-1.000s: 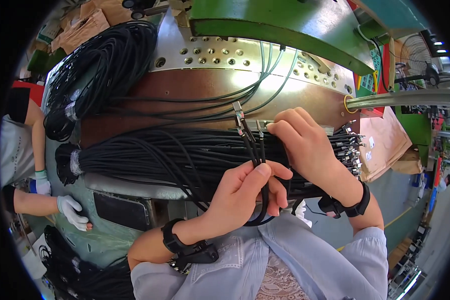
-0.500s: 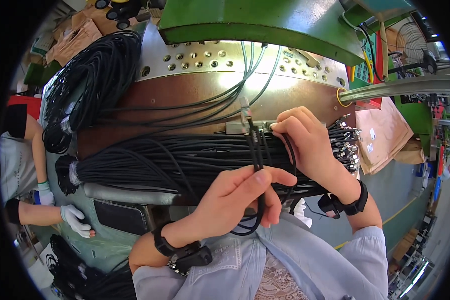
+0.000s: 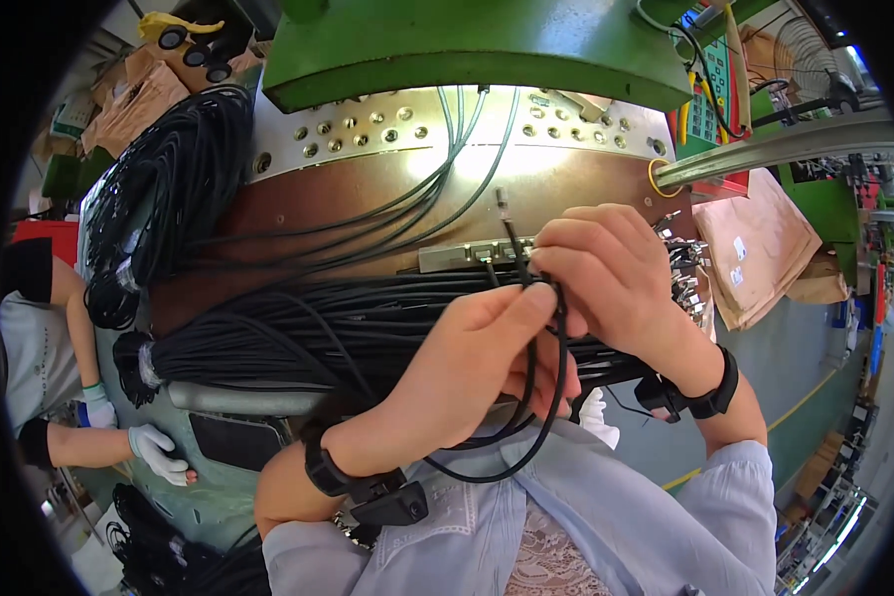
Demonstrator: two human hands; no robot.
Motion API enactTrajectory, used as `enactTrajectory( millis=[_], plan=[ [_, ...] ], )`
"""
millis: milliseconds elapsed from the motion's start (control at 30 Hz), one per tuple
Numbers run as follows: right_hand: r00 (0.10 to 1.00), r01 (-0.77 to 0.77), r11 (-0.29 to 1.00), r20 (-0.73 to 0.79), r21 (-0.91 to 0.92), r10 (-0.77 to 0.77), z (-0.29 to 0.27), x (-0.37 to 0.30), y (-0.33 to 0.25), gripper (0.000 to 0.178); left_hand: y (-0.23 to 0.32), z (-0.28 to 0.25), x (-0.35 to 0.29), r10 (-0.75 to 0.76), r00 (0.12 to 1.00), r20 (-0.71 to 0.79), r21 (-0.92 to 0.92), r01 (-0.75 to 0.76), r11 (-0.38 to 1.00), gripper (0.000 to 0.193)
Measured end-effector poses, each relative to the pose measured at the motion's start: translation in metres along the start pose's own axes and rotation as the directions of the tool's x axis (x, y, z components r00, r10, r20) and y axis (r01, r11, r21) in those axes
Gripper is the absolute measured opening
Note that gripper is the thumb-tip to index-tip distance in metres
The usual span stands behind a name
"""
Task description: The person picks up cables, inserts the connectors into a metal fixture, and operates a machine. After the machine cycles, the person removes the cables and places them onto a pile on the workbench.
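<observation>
My left hand is closed on black cables, its thumb pressed on them, with loops hanging below in front of my shirt. One cable end with a clear and metal plug sticks up past the fingers. My right hand pinches a cable right beside the left thumb; its fingertips are partly hidden. Just beyond both hands, a narrow metal fixture lies on the brown board. Beneath my hands runs a thick bundle of black cables, tied at its left end, with metal plugs at its right.
A green machine overhangs a perforated metal plate, with several cables running out from under it. A coiled cable heap lies at the left. A co-worker's gloved hand rests nearby. Brown paper and a metal rail are at the right.
My right hand has left the metal fixture and come in against my left hand. The left hand has moved up and right with its cables. The view has shifted slightly.
</observation>
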State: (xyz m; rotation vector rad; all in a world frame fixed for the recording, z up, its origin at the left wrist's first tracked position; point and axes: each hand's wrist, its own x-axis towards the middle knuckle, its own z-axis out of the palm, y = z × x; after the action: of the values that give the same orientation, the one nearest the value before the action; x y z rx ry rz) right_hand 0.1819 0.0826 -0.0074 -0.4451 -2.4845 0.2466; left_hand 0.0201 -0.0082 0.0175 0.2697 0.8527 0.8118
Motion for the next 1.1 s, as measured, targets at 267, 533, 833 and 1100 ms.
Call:
enactTrajectory(
  millis=[267,533,833,1100],
  plan=[
    [0.91,-0.414,0.861,0.124,0.296,0.395,0.01,-0.027,0.012,0.015,0.003,-0.002,-0.002,-0.076,0.996,0.046,0.447,0.048,0.893,0.039],
    [0.904,-0.397,0.905,0.235,0.153,0.357,-0.002,-0.019,0.015,0.015,0.012,0.0,0.017,-0.233,0.968,0.097,0.408,0.175,0.896,0.038],
    [0.918,-0.386,0.89,0.009,0.24,0.396,-0.008,-0.034,0.019,0.013,0.03,0.01,0.007,-0.217,0.972,0.088,0.689,0.098,0.718,0.038],
    [0.923,-0.384,0.893,0.089,0.235,0.374,-0.002,-0.042,0.023,0.015,0.044,-0.057,0.008,0.395,0.913,-0.105,0.572,-0.269,0.775,0.035]
  ],
)
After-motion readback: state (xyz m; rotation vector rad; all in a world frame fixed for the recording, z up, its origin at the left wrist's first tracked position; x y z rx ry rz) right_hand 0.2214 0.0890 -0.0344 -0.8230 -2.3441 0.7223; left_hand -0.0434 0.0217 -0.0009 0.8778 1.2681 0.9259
